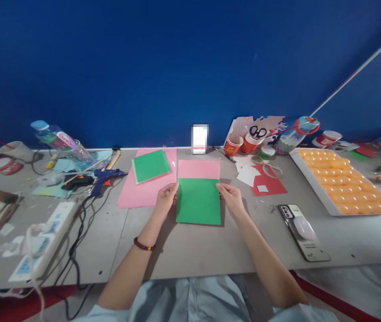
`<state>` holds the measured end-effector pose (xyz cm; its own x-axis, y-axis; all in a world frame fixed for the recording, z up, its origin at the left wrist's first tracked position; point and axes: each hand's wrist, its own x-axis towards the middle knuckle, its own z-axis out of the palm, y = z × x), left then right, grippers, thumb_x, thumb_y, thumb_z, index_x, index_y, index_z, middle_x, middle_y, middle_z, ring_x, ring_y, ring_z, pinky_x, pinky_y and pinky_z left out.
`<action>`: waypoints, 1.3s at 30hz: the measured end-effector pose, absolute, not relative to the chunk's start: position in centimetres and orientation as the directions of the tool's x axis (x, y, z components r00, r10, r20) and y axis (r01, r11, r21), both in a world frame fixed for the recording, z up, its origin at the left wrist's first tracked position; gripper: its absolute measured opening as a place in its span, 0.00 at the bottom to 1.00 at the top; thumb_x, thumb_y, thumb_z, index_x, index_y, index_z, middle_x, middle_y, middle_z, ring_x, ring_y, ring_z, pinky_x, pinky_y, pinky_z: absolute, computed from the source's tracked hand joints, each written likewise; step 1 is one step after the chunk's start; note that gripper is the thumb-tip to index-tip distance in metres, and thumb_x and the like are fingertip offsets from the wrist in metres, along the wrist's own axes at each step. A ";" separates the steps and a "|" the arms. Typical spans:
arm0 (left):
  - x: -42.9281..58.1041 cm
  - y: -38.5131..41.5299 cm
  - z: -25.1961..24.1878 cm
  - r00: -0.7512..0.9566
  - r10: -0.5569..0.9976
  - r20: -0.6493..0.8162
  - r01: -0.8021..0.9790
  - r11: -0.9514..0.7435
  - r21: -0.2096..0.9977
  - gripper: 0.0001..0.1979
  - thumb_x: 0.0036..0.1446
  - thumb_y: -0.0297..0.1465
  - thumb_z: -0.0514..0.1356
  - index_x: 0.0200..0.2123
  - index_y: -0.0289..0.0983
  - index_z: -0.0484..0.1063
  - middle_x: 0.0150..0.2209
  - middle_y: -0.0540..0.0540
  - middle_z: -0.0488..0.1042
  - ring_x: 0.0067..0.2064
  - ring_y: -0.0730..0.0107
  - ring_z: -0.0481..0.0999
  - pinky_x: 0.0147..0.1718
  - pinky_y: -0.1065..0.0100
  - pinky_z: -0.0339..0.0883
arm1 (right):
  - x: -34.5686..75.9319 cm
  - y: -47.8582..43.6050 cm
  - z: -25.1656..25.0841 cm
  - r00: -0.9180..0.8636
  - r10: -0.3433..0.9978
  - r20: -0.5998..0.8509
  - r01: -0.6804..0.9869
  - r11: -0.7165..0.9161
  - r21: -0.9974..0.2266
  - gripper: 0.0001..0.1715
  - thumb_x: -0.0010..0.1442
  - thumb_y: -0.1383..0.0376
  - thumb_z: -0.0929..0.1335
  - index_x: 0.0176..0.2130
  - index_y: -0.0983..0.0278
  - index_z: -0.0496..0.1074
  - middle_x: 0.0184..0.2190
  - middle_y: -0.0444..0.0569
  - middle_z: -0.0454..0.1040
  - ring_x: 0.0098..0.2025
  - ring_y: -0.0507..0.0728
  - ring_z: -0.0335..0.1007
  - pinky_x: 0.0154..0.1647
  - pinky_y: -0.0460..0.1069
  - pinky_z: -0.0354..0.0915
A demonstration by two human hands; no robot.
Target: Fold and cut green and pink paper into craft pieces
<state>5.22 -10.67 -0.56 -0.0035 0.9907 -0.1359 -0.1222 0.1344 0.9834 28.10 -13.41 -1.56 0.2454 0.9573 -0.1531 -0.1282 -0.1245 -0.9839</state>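
Observation:
A sheet of paper (pixel 198 201), green on the near part and pink on the far strip, lies on the grey table (pixel 183 250) in front of me. My left hand (pixel 165 199) pinches its left edge near the fold line. Its right edge is pinched the same way by my right hand (pixel 231 199). Left of it a larger pink sheet (pixel 143 190) lies flat with a green booklet (pixel 151 166) on top.
A glue gun (pixel 105 176), cables and a power strip (pixel 48 237) sit at the left with a tipped water bottle (pixel 59 141). At the right are a phone (pixel 302 230), a tray of orange balls (pixel 342 183), red paper cups (pixel 240 144) with scissors, and red and white paper scraps (pixel 264 181).

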 end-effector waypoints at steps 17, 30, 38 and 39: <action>4.8 -10.2 -1.3 0.005 0.963 -0.270 -0.153 0.267 0.951 0.22 0.35 0.46 0.70 0.28 0.34 0.76 0.17 0.55 0.64 0.19 0.79 0.62 0.18 0.76 0.57 | 28.1 -13.4 -1.3 0.236 0.952 -0.197 -0.134 -0.169 -0.976 0.25 0.43 0.47 0.73 0.33 0.64 0.79 0.28 0.48 0.77 0.27 0.53 0.69 0.27 0.47 0.64; 4.8 -10.3 -0.9 0.029 0.963 -0.266 -0.157 0.268 0.951 0.22 0.36 0.47 0.70 0.23 0.34 0.73 0.16 0.55 0.64 0.19 0.79 0.62 0.19 0.75 0.57 | 28.3 -13.2 -1.9 0.213 0.956 -0.202 -0.151 -0.172 -0.974 0.26 0.43 0.47 0.73 0.35 0.64 0.79 0.27 0.47 0.77 0.27 0.53 0.69 0.27 0.47 0.64; 4.9 -10.5 -0.5 0.041 0.969 -0.245 -0.152 0.248 0.957 0.21 0.37 0.47 0.69 0.20 0.34 0.72 0.16 0.54 0.65 0.19 0.78 0.62 0.19 0.75 0.58 | 28.2 -13.3 -1.8 0.215 0.956 -0.200 -0.144 -0.171 -0.975 0.27 0.45 0.47 0.73 0.37 0.64 0.79 0.29 0.48 0.77 0.28 0.54 0.69 0.27 0.47 0.65; 4.9 -10.5 -0.4 0.035 0.972 -0.234 -0.151 0.237 0.960 0.20 0.37 0.47 0.69 0.20 0.34 0.72 0.17 0.53 0.66 0.20 0.77 0.63 0.20 0.74 0.58 | 28.2 -13.3 -1.8 0.208 0.958 -0.198 -0.149 -0.169 -0.974 0.26 0.45 0.47 0.73 0.37 0.64 0.79 0.29 0.48 0.77 0.28 0.54 0.69 0.27 0.47 0.65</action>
